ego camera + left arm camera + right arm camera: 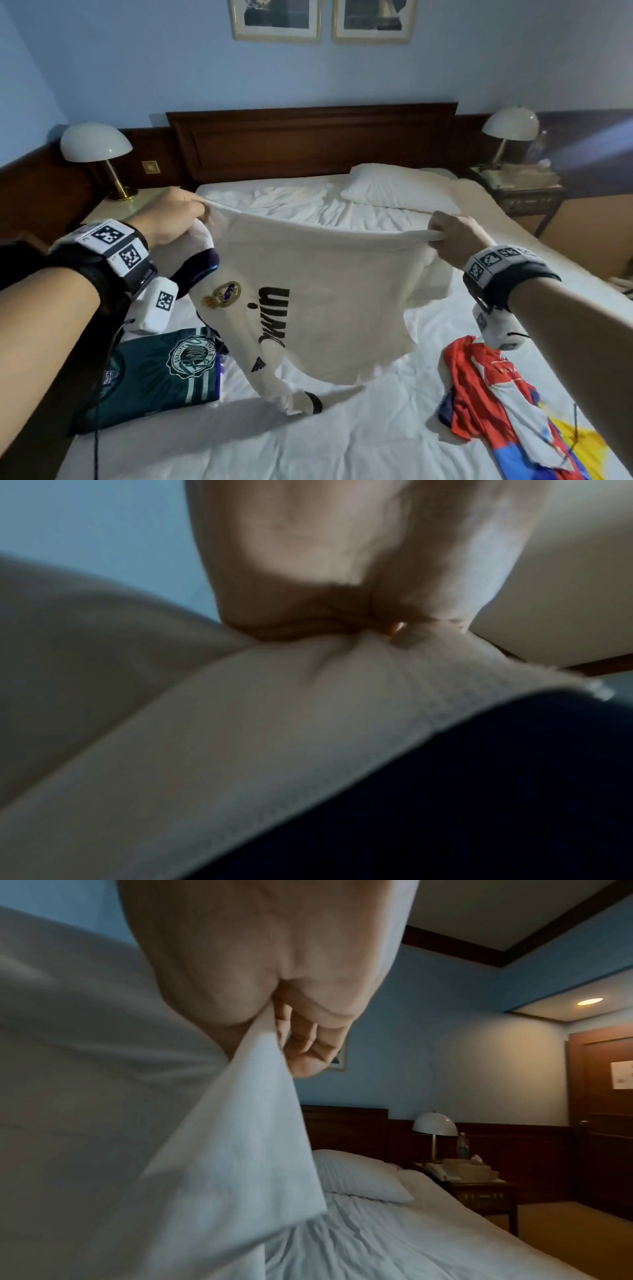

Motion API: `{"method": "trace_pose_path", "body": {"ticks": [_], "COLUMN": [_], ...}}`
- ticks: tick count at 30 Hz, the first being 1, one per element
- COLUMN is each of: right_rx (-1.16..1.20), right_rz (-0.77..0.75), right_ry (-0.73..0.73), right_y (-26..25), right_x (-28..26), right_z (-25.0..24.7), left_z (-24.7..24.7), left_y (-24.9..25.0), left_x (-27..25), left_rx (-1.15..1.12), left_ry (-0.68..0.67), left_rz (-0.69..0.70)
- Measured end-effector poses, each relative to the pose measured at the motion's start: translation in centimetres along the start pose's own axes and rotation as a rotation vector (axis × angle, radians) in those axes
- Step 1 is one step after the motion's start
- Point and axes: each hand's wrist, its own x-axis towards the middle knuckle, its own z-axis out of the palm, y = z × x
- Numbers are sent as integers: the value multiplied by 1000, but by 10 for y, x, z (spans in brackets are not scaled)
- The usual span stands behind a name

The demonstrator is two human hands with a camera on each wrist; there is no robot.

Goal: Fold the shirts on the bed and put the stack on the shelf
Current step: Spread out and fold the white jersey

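White shirt (318, 274) hangs in the air above the bed (342, 428), stretched between both hands along one edge. That taut edge, the shirt's long axis here, runs left to right across the head view and dips slightly toward the right. The cloth drapes down from it toward the person. Its crest and black lettering appear rotated and hang low on the left side, and a dark-cuffed sleeve trails onto the sheet.

The left hand (171, 219) is raised with the forearm reaching forward, fingers curled and pinching the left end of the edge; the left wrist view shows the fabric bunched under the closed fingers (308, 593). The right hand (455, 236) sits a little lower, arm extended, fingers and thumb clamped on the right end, as the right wrist view confirms with cloth gathered in the fist (301, 1047).

On the bed, a green shirt (161, 373) lies folded below the left forearm, and a red, white and blue shirt (503, 401) lies crumpled under the right wrist. A pillow (394, 188) rests near the headboard (308, 137).
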Motion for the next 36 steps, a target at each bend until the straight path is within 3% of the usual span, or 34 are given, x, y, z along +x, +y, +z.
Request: {"method": "trace_pose_path", "body": {"ticks": [2,6,12,17,23,28,32,36], "right_rx": [-11,-156,-128,-184,-165,-10,-122,-301], "right_rz": [71,23,-53,-45,16,78,68,19], "right_ry": [7,-97,-84,-161,-97,-62,-224,-365], "right_y": [5,13,20,30,42,56,60,67], "right_x": [0,-1,9,19,27,37,51,67], "right_z": [-2,-5,-17,-35,-44,-38,-29,-6], "left_z": [0,2,2,9,18,27,36,42], "left_y": [-3,-1,1,6,11,26,32,18], "left_x": [3,8,22,30,36,42,45,69], "left_rx": [-52,30,119,120,6,-61,122,352], "left_ry": [-34,-64,78,108,-42,-60,-180,-496], "left_rz": [10,49,88,85,56,-17,32,95]}}
